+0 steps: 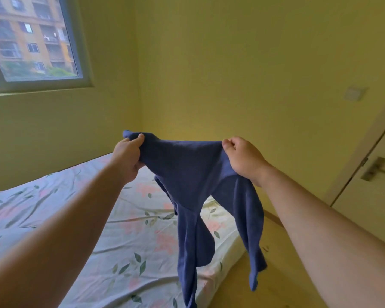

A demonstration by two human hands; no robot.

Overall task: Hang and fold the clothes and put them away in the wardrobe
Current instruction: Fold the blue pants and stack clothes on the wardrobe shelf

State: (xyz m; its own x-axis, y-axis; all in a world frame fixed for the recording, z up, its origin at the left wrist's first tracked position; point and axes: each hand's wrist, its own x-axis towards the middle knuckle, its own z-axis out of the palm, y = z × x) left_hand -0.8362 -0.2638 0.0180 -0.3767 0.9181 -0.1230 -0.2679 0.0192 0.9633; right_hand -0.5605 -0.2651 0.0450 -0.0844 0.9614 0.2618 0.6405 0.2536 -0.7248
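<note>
Between left hand [129, 156] and right hand [245, 158], blue garment [187, 172] above bed [131, 241]

Both arms stretched fwd, bare, forearms coming in from near-left and near-right corners and converging toward the far middle. Left hand [129, 156] raised, thumb on top, other fingers curled underneath, pinching a bunched top edge of the navy garment [187, 172]. Right hand [242, 158] at approx the same height, back of hand toward the camera, fingers curled w/ thumb tip at its left side, pinching the opposite top edge. Hands apart, cloth spanning btwn them. Wrists roughly straight; cloth drapes just under the right wrist.
</note>
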